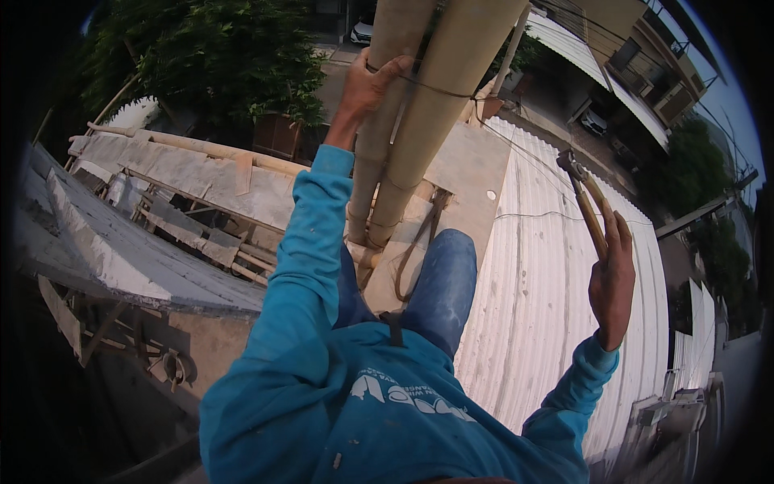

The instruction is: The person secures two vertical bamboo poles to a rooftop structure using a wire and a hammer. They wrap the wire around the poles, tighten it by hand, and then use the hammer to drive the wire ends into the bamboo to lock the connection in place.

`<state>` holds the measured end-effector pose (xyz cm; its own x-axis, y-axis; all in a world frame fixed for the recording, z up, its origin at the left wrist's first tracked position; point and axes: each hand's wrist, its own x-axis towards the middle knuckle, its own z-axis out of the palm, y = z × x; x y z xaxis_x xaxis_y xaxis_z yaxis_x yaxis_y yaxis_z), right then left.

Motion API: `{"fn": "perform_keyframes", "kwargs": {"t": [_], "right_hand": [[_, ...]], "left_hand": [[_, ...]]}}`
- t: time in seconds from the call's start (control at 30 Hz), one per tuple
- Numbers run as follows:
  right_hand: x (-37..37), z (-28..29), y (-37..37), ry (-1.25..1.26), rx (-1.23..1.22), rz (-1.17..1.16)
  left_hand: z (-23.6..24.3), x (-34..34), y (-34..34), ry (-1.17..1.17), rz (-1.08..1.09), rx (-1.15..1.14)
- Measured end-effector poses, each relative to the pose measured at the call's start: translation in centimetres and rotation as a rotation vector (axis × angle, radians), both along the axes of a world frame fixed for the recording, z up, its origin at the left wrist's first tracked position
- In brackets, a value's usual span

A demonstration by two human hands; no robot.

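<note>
- The right hand (613, 298) is closed about the handles of a pair of pincers (589, 216), its fingers (623, 231) stretched long rather than clenched; the 2 handles stand spread apart, and the tool's head is too small to tell whether its jaws meet.
- The pincers point up and away from the person, above the white corrugated roof (532, 266) as seen from the head, well apart from the poles.
- The left hand (372, 87) grasps the left pole (372, 149) high up, its thumb laid across the front; the remaining fingers are mostly hidden, so how far they wrap cannot be told.
- A dark wire (439, 88) runs from beside that thumb across the right pole (442, 85), reaching a knot-like spot at its right edge.
- The 2 thick tan poles stand side by side in front of the person, close together near their lower ends.
- Just right of the poles lies a pale flat slab (472, 177), and a dark bent strip (401, 278) hangs near the person's knees.
- The person wears blue jeans (442, 274) and a teal long-sleeved top (302, 242).
- To the left are a long tan pipe (201, 148) along a ledge and a grey sloping roof (153, 250).
- Farther off, a leafy tree (218, 60) fills the upper left, and a white car (594, 121) is parked at the upper right.
</note>
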<state>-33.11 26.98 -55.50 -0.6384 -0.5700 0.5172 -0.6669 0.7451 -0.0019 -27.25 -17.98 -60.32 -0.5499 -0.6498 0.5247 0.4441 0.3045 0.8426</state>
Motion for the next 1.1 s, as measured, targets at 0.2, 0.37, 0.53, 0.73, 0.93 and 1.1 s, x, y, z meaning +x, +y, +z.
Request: {"fn": "perform_keyframes", "kwargs": {"t": [0.2, 0.37, 0.53, 0.73, 0.93, 1.1], "right_hand": [[-3.2, 5.5, -6.7, -0.026, 0.242, 0.294], [-7.3, 7.4, -9.1, -0.217, 0.422, 0.341], [-7.4, 8.3, -11.2, -0.34, 0.498, 0.393], [-8.3, 8.4, -11.5, -0.469, 0.514, 0.385], [-8.1, 8.7, -11.2, -0.592, 0.487, 0.37], [-7.9, 8.3, -11.4, -0.673, 0.452, 0.3]], "left_hand": [[0.2, 0.3, 0.4, 0.021, -0.002, 0.015], [0.6, 0.0, 1.0, 0.058, 0.001, 0.015], [-0.2, -0.4, 0.0, 0.102, 0.006, 0.017], [-0.4, -1.0, -0.1, 0.098, -0.003, 0.013], [-0.9, -1.5, -0.7, 0.119, -0.018, 0.028], [-1.2, -1.7, -1.1, 0.129, -0.017, 0.025]]}}
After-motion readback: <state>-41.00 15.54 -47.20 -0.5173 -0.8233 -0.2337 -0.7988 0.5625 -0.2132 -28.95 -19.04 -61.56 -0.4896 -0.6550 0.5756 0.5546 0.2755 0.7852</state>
